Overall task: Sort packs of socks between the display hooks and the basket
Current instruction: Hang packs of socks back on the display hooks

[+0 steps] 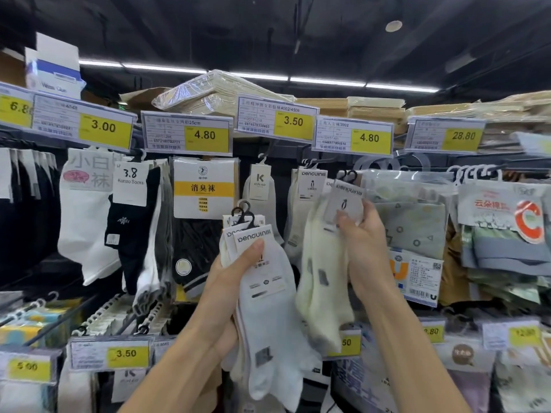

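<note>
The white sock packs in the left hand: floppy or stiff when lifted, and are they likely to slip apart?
Probably floppy: the white sock packs droop below the left hand, toes hanging loose. Only the card headers look stiff. Likely light, since one hand holds several. The fanned headers suggest they could slide apart.

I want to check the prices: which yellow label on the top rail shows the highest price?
The far-right label, reading 28.80; the other readable labels on that rail all show under seven.
</note>
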